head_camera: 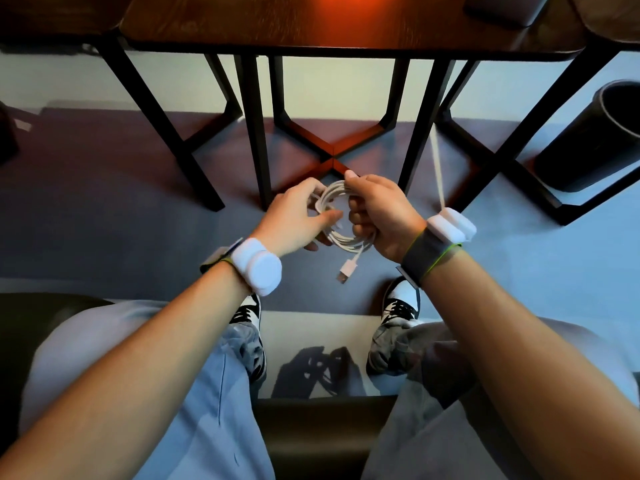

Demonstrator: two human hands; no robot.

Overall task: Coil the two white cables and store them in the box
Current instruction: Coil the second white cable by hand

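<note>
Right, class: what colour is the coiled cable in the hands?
White: the thin coiled white cable shows best in the head view.

1. An indoor sitting area, such as a lounge or office corner; which of these cannot be told.
2. A dark wooden bench stands on slim black angled legs, with similar furniture close on either side.
3. The floor is grey-blue carpet.
4. A dark round bin stands near the bench.
5. The person sits on a dark padded seat.

Head-worn, facing steeply down (close).
</note>
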